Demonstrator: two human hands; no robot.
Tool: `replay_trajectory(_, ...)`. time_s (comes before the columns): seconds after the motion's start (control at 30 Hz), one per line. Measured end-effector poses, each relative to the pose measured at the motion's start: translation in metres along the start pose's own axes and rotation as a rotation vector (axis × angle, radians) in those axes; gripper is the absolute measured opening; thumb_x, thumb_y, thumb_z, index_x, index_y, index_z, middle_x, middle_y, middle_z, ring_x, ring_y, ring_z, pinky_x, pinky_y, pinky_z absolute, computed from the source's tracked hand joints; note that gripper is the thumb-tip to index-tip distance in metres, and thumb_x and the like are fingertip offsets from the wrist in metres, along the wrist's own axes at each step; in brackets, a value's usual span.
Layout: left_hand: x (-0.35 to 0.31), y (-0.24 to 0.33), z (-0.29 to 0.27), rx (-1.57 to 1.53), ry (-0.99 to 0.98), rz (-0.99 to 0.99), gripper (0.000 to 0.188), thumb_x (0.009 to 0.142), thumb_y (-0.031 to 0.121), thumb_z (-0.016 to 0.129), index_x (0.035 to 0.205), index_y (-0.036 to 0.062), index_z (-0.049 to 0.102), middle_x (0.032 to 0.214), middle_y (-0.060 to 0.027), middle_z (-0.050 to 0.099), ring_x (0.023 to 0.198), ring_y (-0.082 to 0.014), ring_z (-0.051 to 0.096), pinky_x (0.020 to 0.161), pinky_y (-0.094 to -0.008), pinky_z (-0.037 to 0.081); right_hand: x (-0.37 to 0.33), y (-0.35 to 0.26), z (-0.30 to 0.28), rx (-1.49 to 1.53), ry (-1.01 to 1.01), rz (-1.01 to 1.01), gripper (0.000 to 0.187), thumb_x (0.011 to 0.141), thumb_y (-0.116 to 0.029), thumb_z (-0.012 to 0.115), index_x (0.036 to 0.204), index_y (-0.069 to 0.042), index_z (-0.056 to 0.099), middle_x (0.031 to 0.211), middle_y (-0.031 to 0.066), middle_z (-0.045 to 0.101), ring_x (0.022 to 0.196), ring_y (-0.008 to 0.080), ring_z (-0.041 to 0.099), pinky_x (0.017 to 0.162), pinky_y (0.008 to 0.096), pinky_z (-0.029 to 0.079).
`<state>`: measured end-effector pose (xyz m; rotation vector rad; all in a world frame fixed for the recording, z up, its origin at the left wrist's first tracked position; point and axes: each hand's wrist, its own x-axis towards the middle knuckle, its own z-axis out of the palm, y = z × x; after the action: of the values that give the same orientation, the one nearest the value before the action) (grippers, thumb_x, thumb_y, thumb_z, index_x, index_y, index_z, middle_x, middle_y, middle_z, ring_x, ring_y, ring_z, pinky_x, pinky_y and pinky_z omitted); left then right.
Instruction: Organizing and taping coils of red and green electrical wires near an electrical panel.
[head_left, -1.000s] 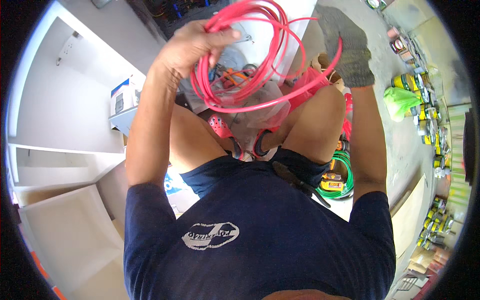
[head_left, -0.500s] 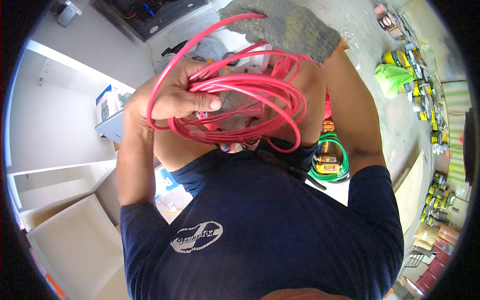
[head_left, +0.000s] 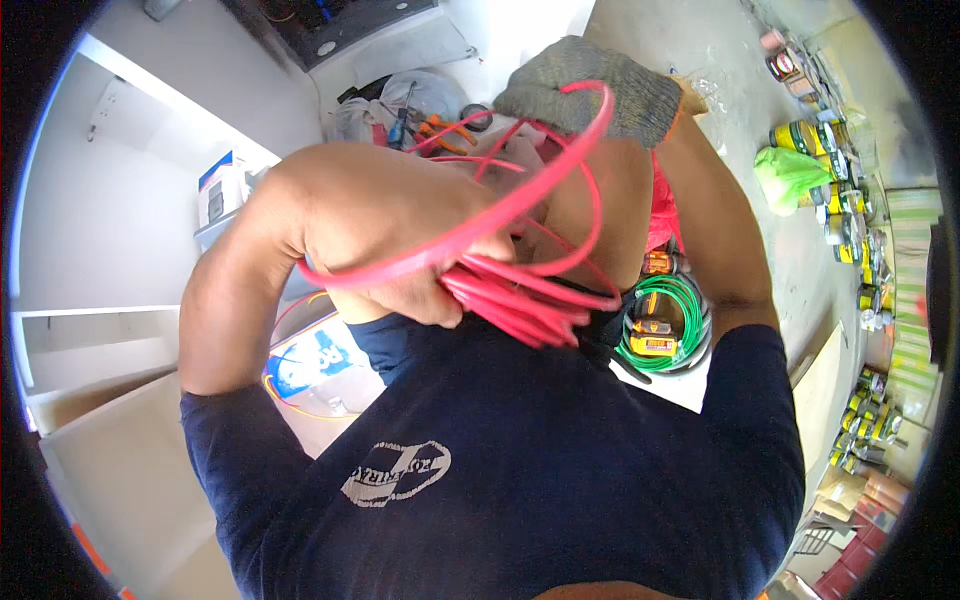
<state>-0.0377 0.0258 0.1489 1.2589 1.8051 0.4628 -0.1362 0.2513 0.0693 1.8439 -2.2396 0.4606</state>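
Note:
My bare left hand is closed round a bunched coil of red wire, held above my lap. A loose loop of the same wire sweeps over that hand and up toward the right. Above the coil, my right hand wears a grey knitted glove with its fingers curled. The loop's upper bend meets the glove, and more red strands run out from beneath it. The fingertips of the gloved hand are mostly hidden. Part of the coil is blurred by motion.
Pliers with orange handles and a clear plastic bag lie ahead. A green wire coil rests at my right, round a yellow-labelled item. White cabinets stand left. Several paint cans line the right, beside a green bag.
My left hand has turned over and come down toward my body, bringing the coil lower and bunching it. My gloved right hand has shifted slightly down and right. The pliers have come into view.

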Motion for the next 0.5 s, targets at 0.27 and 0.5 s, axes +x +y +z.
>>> replay_trajectory(0.27,-0.031,-0.038,0.012,-0.153,0.31,0.167,0.027,0.072,0.013,0.075,0.093,-0.0002,0.064,0.074,-0.0128,0.066,0.067,-0.0244,0.062,0.062,-0.034,0.047,-0.074,-0.045,-0.026,0.047,0.113,0.671,0.024,0.084,-0.025,0.063,0.103,-0.01,0.067,0.088,0.0116,0.067,0.083,0.0319,0.063,0.077,0.0395,0.051)
replay_trajectory(0.5,-0.018,-0.031,-0.018,-0.466,0.386,-0.085,0.035,0.068,0.021,0.086,0.084,-0.0016,0.064,0.064,0.0002,0.056,0.065,-0.0054,0.045,0.057,-0.0256,0.042,-0.119,-0.043,-0.016,-0.391,0.86,0.664,0.021,0.088,-0.017,0.062,0.105,-0.006,0.066,0.097,0.0126,0.068,0.092,0.0264,0.066,0.081,0.0359,0.052)
